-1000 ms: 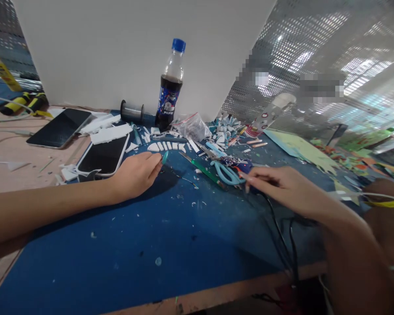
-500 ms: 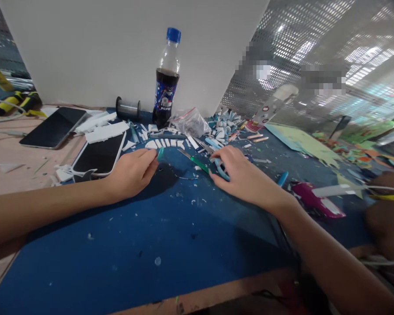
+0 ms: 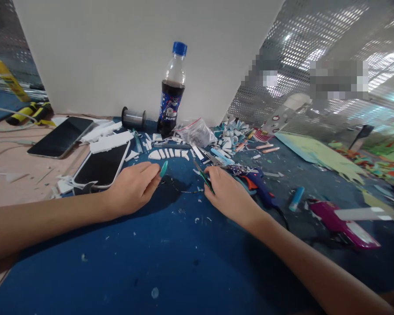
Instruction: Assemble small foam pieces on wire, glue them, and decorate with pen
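My left hand (image 3: 134,187) is closed in a pinch on a small teal piece (image 3: 164,169), which sticks up past the fingertips above the blue mat (image 3: 124,262). My right hand (image 3: 228,192) grips a green-handled craft knife (image 3: 204,175), its thin metal blade pointing away and to the left. Between the two hands a thin dark strand (image 3: 187,191) lies on the mat. Just beyond them is a row of white cut pieces (image 3: 169,153). A blue glue gun (image 3: 261,186) with an orange trigger rests right of my right hand.
A Pepsi bottle (image 3: 172,94) stands at the back, beside a wire spool (image 3: 133,118) and a clear zip bag (image 3: 197,132). Two phones, one dark (image 3: 61,138) and one white-edged (image 3: 101,166), lie left. Foam scraps (image 3: 233,131) and a magenta object (image 3: 344,223) are on the right.
My right hand has left the blue handle it was at and taken up the craft knife, which was lying on the mat. My left hand keeps hold of the teal piece. The view has shifted slightly.
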`<state>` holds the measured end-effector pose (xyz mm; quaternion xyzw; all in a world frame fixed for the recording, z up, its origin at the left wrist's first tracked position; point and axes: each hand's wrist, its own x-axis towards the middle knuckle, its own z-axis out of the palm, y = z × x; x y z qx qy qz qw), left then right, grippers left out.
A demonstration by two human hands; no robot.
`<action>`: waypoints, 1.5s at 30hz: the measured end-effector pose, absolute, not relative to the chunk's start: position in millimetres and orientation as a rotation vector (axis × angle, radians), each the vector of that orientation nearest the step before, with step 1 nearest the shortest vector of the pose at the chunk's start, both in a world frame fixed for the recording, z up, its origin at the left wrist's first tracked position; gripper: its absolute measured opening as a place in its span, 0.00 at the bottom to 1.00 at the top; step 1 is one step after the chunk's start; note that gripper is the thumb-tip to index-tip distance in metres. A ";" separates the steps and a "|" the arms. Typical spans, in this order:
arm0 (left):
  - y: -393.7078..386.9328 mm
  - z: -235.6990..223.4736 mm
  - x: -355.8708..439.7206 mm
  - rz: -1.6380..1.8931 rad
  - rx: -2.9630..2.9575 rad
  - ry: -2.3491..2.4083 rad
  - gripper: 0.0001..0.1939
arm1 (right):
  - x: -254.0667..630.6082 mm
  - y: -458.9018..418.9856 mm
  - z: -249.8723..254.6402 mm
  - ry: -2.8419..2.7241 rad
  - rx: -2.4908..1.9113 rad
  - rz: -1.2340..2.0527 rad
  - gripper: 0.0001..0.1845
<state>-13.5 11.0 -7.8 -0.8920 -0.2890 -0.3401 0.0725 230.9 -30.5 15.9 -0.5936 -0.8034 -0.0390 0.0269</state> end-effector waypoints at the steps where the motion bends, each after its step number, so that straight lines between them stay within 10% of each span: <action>1: 11.0 -7.6 -13.2 -1.021 -2.684 -0.851 0.14 | 230.8 -31.5 14.4 -2.465 -1.826 -0.150 0.13; 9: 8.4 -3.6 -11.5 -1.002 -2.717 -0.629 0.15 | 225.7 -36.9 29.0 -2.400 -1.541 -0.406 0.12; 20: 8.6 -5.3 -12.4 -1.051 -2.679 -0.595 0.14 | 168.5 69.8 43.6 -2.770 -1.047 0.305 0.24; 45: 8.6 -7.0 -15.5 -1.002 -2.729 -0.616 0.13 | 219.9 23.3 69.7 -2.283 -1.348 0.451 0.23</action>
